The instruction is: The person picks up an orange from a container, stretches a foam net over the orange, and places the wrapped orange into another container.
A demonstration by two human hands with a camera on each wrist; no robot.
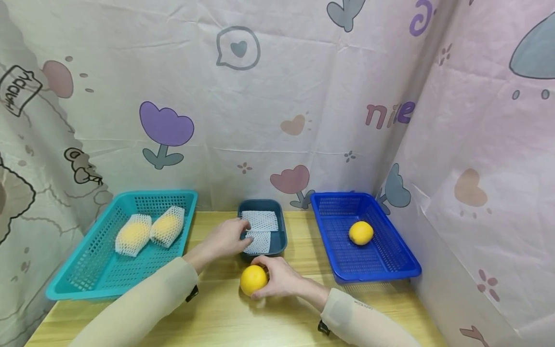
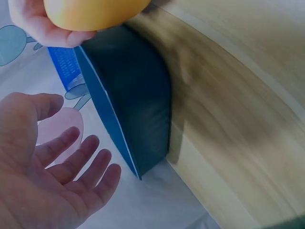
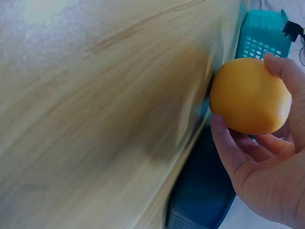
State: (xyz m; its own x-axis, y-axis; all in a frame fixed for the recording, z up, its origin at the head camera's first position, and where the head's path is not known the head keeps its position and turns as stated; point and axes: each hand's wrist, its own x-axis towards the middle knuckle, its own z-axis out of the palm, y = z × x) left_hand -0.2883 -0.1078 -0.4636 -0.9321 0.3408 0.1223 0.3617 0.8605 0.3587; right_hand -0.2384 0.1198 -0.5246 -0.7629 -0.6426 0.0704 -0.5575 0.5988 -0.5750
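Observation:
My right hand (image 1: pixel 282 277) holds a round yellow orange (image 1: pixel 253 280) between thumb and fingers, just in front of a small dark teal box (image 1: pixel 284 241). In the right wrist view the same orange (image 3: pixel 250 95) sits in the fingertips, raised off the table. White foam net sleeves (image 1: pixel 260 220) lie flat inside the box. Over the left rim of the box is my left hand (image 1: pixel 227 236), with fingers spread and relaxed. The left wrist view shows that hand (image 2: pixel 62 162) holding nothing, its palm facing the box side.
A turquoise basket (image 1: pixel 82 284) on the left contains two yellow fruits in white foam nets (image 1: pixel 134 235). On the right, a blue basket (image 1: pixel 347 262) holds one bare yellow fruit (image 1: pixel 361 233). Printed curtains (image 1: pixel 260 111) hang behind and beside the wooden table (image 1: pixel 243 327).

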